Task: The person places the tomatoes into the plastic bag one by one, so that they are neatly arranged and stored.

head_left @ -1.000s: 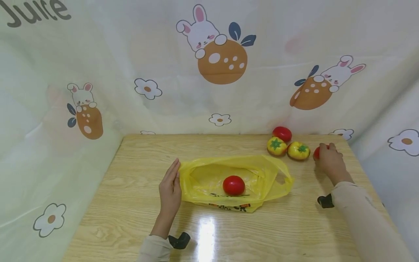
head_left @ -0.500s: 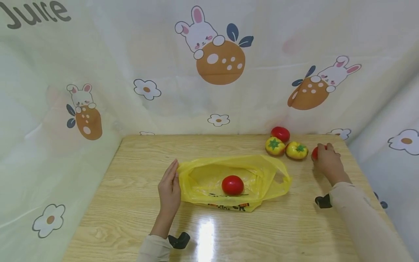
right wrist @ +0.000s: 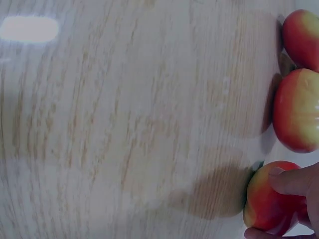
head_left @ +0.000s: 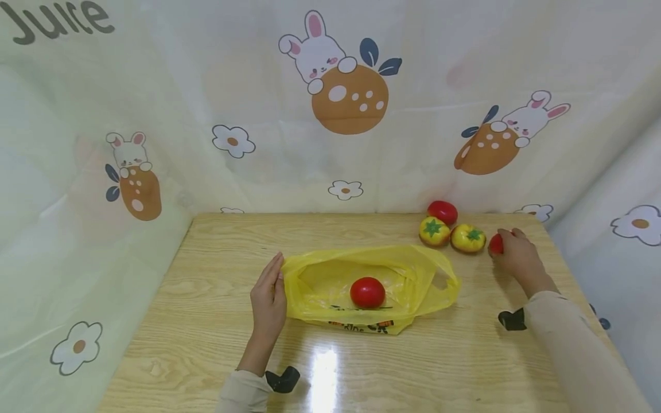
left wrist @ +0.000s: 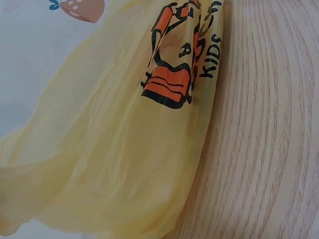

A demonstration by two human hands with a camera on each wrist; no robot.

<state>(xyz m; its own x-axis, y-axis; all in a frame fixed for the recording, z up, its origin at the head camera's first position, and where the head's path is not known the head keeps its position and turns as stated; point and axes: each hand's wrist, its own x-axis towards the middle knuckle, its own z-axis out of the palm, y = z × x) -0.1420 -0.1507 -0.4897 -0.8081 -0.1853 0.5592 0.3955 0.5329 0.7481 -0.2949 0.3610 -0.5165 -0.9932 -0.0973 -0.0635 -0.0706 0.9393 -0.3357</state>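
Observation:
A yellow plastic bag (head_left: 320,315) lies with its mouth spread in the head view; a red toy tomato (head_left: 368,292) rests inside it. My left hand (head_left: 268,295) touches the bag's left edge with straight fingers. In the left wrist view the bag (left wrist: 124,149) fills the picture and that hand is out of sight. At the right of the table my right hand (head_left: 523,261) grips another toy tomato (head_left: 496,244), mostly covered by the fingers. The right wrist view shows this tomato (right wrist: 271,199) as red and yellow with a bit of green, thumb pressed on it.
Just left of the right hand sit two yellow toy tomatoes with green tops, one nearer (head_left: 468,238) and one farther left (head_left: 434,231). Behind them a red one (head_left: 442,212) lies by the printed curtain (head_left: 289,160). The wooden table (head_left: 217,258) ends at that curtain.
My right hand has shifted slightly left and turned, with the tomato in its grip. The left hand and the bag stay in place.

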